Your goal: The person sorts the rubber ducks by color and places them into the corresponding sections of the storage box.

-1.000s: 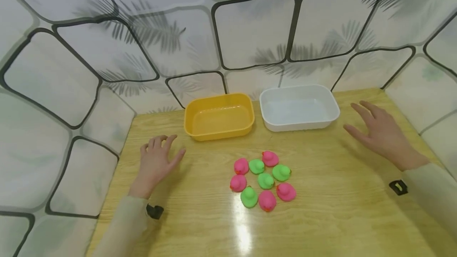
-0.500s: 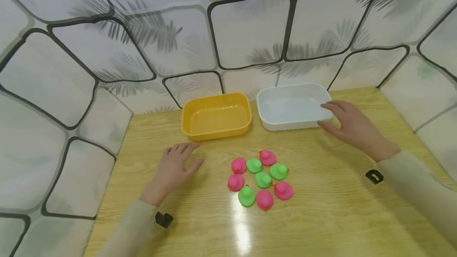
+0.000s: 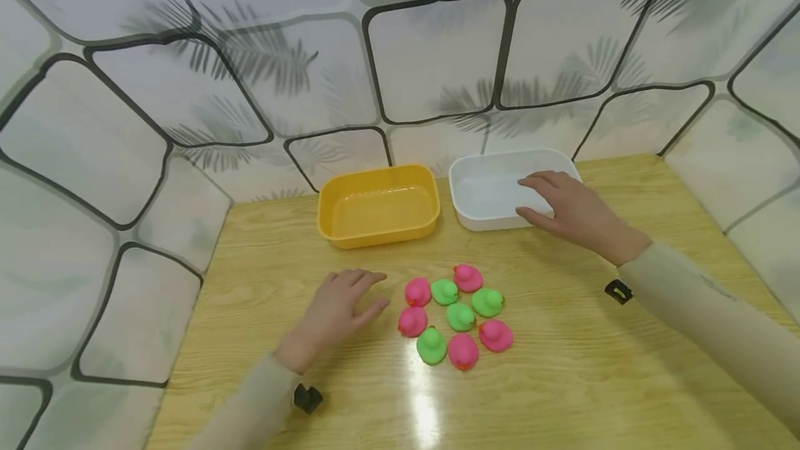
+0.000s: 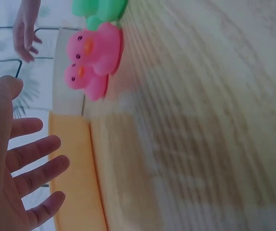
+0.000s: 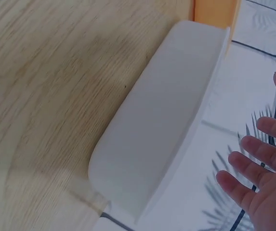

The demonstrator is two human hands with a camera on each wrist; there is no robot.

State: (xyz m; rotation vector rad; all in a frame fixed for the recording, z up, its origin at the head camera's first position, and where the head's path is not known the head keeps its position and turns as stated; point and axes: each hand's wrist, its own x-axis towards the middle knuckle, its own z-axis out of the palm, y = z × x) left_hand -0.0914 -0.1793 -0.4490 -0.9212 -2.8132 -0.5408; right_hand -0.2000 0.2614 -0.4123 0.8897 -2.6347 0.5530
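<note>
Several small rubber ducks, pink (image 3: 417, 292) and green (image 3: 460, 316), sit in a tight cluster on the wooden table (image 3: 562, 380). My left hand (image 3: 350, 297) hovers open just left of the cluster, fingers spread toward the nearest pink duck (image 4: 97, 48); in the left wrist view that hand (image 4: 32, 168) holds nothing. Behind the ducks stand a yellow tub (image 3: 381, 235) and a white tub (image 3: 481, 221), side by side. My right hand (image 3: 559, 208) is open over the right end of the white tub (image 5: 166, 130), with its fingers (image 5: 253, 168) spread and holding nothing.
A patterned white wall with black outlines encloses the table at the back and on both sides. Both tubs look empty inside. Small black wrist devices (image 3: 619, 292) sit at my sleeves. A bright glare streak lies on the table in front of the ducks.
My left hand has slid right, toward the ducks. My right hand has moved left from the table's right side to above the white tub. The ducks and tubs have not moved.
</note>
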